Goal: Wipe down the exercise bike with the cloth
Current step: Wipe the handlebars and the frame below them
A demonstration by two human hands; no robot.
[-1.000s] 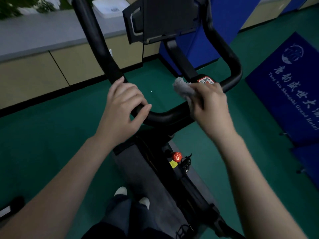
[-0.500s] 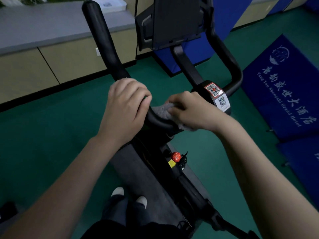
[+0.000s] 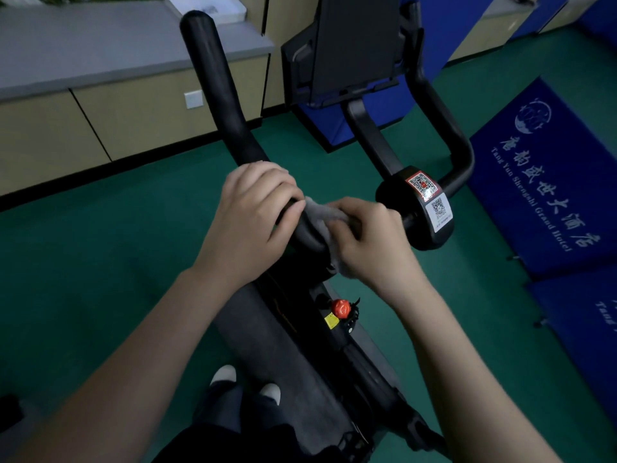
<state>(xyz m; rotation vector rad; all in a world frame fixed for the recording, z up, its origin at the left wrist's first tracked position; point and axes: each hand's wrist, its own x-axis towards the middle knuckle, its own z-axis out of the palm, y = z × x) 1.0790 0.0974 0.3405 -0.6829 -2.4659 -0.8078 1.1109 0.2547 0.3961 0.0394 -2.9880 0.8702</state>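
Left hand (image 3: 248, 225) clamped round the black padded handlebar (image 3: 220, 95) of the black exercise bike (image 3: 337, 359), right at the bend where the left horn meets the crossbar. Fingers (image 3: 283, 198) curled fully closed over the top of the bar, nothing else in that grip. Looks like a bracing hold, probably there to keep the bars from swinging while the other side gets scrubbed.

Right hand (image 3: 367, 242) bunched tight on the small grey cloth (image 3: 322, 217), pressed down onto the crossbar just beside the left hand, almost touching it. Cloth wrapped partly over the tube, one fold poking out toward the left knuckles, another bit hanging below the bar. Wrapping it like that makes sense for a round tube: more contact, top and sides in one pass.

Just right of the wiping hand, the round black hub with the red and white QR stickers (image 3: 429, 202). Beyond it the dark tablet holder (image 3: 354, 45) on its stem, and the right horn curving up. Red knob (image 3: 340, 308) lower down on the frame.

Best guess on progress: somewhere mid-job, working the centre of the handlebar. Hub, horns, holder and frame presumably to do or done already, no way of telling from here. Green floor (image 3: 100, 262) and blue mats (image 3: 551, 168) around, not part of the job.
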